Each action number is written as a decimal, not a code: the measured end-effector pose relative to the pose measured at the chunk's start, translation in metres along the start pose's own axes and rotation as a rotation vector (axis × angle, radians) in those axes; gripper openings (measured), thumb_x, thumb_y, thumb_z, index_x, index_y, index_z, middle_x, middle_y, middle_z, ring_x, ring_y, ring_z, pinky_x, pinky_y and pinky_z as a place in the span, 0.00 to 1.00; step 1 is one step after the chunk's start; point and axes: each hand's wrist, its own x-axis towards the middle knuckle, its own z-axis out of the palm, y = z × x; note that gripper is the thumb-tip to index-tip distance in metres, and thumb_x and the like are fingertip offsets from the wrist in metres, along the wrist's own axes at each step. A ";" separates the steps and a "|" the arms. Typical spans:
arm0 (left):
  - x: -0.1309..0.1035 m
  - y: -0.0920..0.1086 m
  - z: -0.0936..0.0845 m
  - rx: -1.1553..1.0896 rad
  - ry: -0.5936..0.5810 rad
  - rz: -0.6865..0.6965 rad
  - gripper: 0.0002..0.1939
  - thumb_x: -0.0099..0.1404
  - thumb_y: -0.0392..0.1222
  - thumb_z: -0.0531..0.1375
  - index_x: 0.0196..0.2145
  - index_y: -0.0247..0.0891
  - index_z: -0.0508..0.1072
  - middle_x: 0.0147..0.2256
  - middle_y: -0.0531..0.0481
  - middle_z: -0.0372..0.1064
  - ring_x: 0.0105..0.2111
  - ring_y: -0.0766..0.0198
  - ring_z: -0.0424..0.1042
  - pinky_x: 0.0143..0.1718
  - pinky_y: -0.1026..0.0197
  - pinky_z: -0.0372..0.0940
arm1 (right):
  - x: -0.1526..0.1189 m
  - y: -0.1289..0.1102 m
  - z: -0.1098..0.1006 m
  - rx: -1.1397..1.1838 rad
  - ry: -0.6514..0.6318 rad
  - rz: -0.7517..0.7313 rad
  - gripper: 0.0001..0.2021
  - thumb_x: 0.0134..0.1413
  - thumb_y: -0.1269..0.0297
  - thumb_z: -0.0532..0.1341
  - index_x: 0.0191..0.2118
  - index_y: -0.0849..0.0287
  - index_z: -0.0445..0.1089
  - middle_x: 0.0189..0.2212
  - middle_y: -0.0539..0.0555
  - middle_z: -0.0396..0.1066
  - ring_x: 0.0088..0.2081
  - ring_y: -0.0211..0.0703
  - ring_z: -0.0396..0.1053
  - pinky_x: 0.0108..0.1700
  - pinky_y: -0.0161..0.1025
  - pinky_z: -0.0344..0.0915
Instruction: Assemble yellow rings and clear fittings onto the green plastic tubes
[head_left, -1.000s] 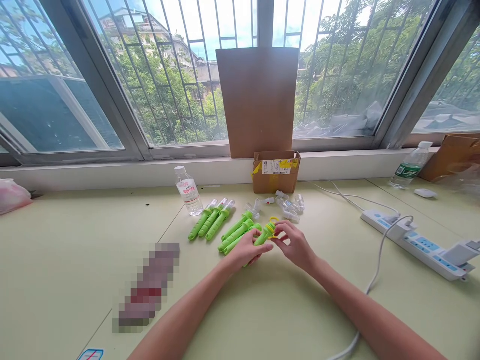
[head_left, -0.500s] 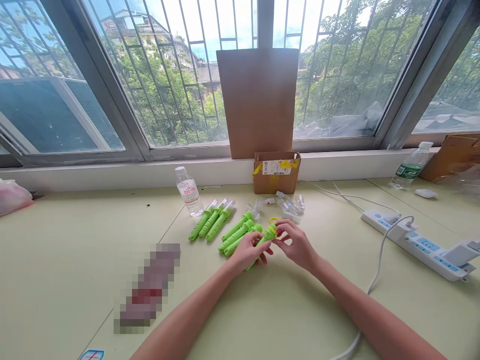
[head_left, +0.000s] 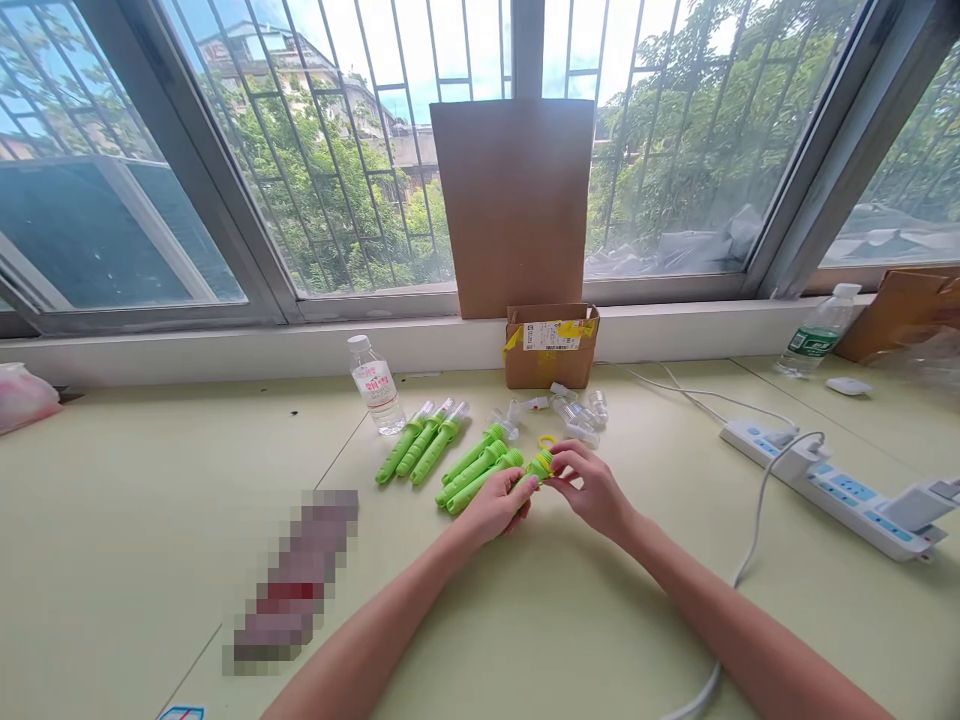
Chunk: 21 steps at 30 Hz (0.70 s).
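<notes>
My left hand (head_left: 496, 505) is wrapped round a green plastic tube (head_left: 537, 466), whose threaded end points up and to the right. Yellow shows about the tube's neck, where the fingertips of my right hand (head_left: 589, 490) pinch a yellow ring that they partly cover. Just beyond them lies a loose yellow ring (head_left: 547, 440). Several green tubes (head_left: 474, 470) with bare threaded ends rest to the left of my left hand. Further left, three green tubes with clear caps (head_left: 424, 443) lie side by side. Loose clear caps (head_left: 576, 410) are scattered behind my hands.
A small cardboard box (head_left: 551, 365) stands at the back against the sill. One water bottle (head_left: 377, 388) is at the back left, another bottle (head_left: 817, 335) at the far right. A power strip (head_left: 832, 490) with white cables lies to the right. A blurred-out object (head_left: 300, 580) is at left.
My left fingers have curled in closer round the green tube. My right hand stays at the tube's threaded end, almost unmoved.
</notes>
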 end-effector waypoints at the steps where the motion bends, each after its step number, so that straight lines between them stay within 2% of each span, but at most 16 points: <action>1: -0.001 0.000 0.001 0.002 0.018 -0.018 0.20 0.59 0.59 0.56 0.37 0.39 0.61 0.16 0.61 0.59 0.11 0.74 0.52 0.11 0.69 0.46 | 0.000 -0.001 0.000 -0.001 0.006 -0.006 0.06 0.56 0.61 0.58 0.32 0.57 0.66 0.39 0.55 0.65 0.31 0.39 0.68 0.30 0.40 0.74; 5: -0.003 0.001 0.006 -0.037 0.063 -0.041 0.22 0.55 0.53 0.62 0.38 0.41 0.57 0.17 0.62 0.62 0.11 0.74 0.55 0.11 0.71 0.48 | 0.000 -0.003 -0.001 0.008 0.018 -0.007 0.05 0.56 0.63 0.58 0.32 0.57 0.66 0.39 0.55 0.65 0.33 0.40 0.69 0.31 0.40 0.74; 9: -0.004 0.002 0.008 -0.097 0.068 -0.012 0.19 0.55 0.52 0.62 0.34 0.40 0.57 0.24 0.54 0.70 0.13 0.71 0.62 0.10 0.70 0.50 | 0.000 -0.002 -0.002 0.012 0.014 0.003 0.05 0.56 0.62 0.59 0.31 0.57 0.66 0.39 0.55 0.65 0.38 0.44 0.70 0.32 0.40 0.75; 13: -0.003 0.003 0.008 -0.120 0.080 0.000 0.18 0.55 0.52 0.62 0.33 0.38 0.60 0.28 0.50 0.72 0.17 0.66 0.69 0.11 0.70 0.54 | 0.000 -0.001 -0.002 0.010 0.008 0.017 0.04 0.55 0.63 0.59 0.32 0.57 0.66 0.39 0.55 0.65 0.38 0.43 0.70 0.32 0.40 0.74; 21: -0.002 0.003 0.008 -0.140 0.106 0.011 0.17 0.54 0.51 0.63 0.32 0.36 0.64 0.28 0.48 0.73 0.18 0.65 0.71 0.13 0.69 0.59 | 0.000 -0.002 -0.002 0.006 -0.001 0.051 0.04 0.55 0.64 0.60 0.32 0.57 0.65 0.40 0.55 0.65 0.34 0.41 0.69 0.31 0.40 0.73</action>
